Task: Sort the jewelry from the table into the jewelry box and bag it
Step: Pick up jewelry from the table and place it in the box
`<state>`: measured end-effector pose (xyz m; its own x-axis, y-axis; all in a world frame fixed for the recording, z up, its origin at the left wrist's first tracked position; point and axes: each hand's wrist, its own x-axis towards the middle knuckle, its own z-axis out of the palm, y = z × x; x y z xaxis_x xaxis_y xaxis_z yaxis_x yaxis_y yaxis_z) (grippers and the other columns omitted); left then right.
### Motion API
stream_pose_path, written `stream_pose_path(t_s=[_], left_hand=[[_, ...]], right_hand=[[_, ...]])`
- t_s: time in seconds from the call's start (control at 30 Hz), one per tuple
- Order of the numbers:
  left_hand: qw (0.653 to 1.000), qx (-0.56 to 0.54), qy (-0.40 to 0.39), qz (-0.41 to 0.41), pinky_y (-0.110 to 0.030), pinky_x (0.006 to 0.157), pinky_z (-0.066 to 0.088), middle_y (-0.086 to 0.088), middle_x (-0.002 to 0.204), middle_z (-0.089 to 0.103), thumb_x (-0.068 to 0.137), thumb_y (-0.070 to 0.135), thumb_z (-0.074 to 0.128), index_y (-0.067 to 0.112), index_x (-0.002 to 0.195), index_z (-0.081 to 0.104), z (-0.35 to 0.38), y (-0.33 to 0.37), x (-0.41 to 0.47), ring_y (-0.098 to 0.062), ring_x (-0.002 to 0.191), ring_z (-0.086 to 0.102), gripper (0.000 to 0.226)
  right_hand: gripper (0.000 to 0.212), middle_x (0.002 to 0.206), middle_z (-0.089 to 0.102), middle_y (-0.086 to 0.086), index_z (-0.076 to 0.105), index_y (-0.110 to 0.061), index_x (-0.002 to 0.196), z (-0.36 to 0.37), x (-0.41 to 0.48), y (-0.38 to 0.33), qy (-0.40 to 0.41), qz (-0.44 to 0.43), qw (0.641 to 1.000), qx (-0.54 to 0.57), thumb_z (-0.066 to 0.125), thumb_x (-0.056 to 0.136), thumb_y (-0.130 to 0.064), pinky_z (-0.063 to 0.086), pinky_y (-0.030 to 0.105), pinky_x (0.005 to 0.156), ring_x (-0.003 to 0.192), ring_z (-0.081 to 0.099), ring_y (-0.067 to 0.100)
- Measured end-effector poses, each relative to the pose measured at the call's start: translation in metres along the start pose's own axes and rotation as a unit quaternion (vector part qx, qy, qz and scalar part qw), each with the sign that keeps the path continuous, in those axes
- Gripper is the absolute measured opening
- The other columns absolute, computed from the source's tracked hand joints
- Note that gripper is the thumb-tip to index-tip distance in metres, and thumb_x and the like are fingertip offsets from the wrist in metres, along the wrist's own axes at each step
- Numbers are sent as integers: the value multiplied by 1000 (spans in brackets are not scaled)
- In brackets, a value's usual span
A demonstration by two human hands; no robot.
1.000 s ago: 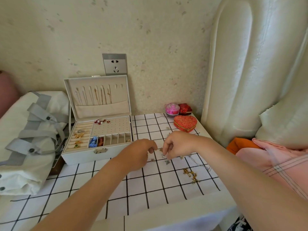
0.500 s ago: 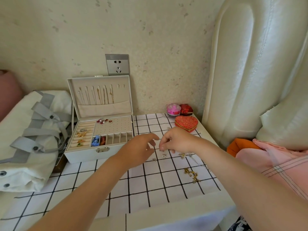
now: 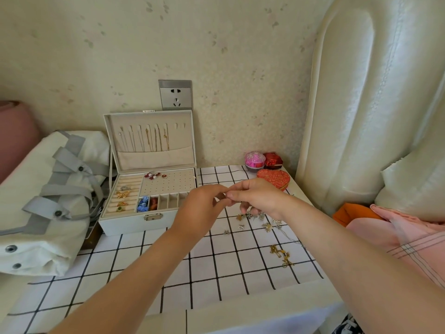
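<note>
The white jewelry box (image 3: 125, 225) stands open at the table's back left, with necklaces hung in its lid and rings, earrings and blue and red pieces in its tray. My left hand (image 3: 201, 213) and my right hand (image 3: 258, 196) meet fingertip to fingertip above the table, just right of the box's front corner. Both pinch a small jewelry piece that the fingers almost wholly hide. Below my right hand, several loose silver pieces (image 3: 255, 216) lie on the checked cloth (image 3: 216, 273). A gold chain (image 3: 280, 255) lies nearer the right edge. The white bag (image 3: 48, 189) with grey straps lies left of the box.
A red heart-shaped box (image 3: 274, 178), a pink round case (image 3: 254, 160) and a small red box (image 3: 273, 160) sit at the back right corner. A padded headboard (image 3: 361, 104) rises on the right. Pink and orange fabric (image 3: 397, 225) lies beside the table's right edge.
My right hand has lifted off the loose pieces on the cloth. Both hands have risen and moved back toward the box, and their fingertips have come together.
</note>
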<state>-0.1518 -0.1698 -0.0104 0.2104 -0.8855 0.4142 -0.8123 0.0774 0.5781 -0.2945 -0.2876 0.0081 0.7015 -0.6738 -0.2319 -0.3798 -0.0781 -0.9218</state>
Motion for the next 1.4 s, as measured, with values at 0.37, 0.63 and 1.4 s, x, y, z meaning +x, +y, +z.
stream_pose_path(t_s=[0.37, 0.63, 1.4], left_hand=[[992, 94, -80, -13, -19, 87, 43, 7, 114, 67, 98, 23, 56, 25, 123, 67, 12, -9, -3, -8, 97, 60, 27], [986, 118, -120, -17, -20, 86, 44, 13, 113, 67, 98, 32, 55, 28, 125, 65, 10, -10, -7, -6, 94, 58, 29], [993, -1, 13, -114, -18, 77, 45, 19, 98, 63, 94, 29, 62, 30, 112, 70, -94, -69, -22, 3, 74, 55, 19]], right_hand=[[23, 87, 63, -18, 76, -26, 106, -1, -6, 17, -68, -45, 914, -398, 75, 85, -18, 40, 7, 46, 80, 60, 3], [17, 89, 69, -17, 79, -27, 99, 3, 0, 23, -51, -29, 902, -427, 79, 82, -26, 56, 31, 84, 92, 66, 10], [12, 82, 72, 1, 71, -15, 95, 96, 35, -60, 49, -59, 997, -12, 59, 93, -13, 35, 24, 43, 53, 58, 18]])
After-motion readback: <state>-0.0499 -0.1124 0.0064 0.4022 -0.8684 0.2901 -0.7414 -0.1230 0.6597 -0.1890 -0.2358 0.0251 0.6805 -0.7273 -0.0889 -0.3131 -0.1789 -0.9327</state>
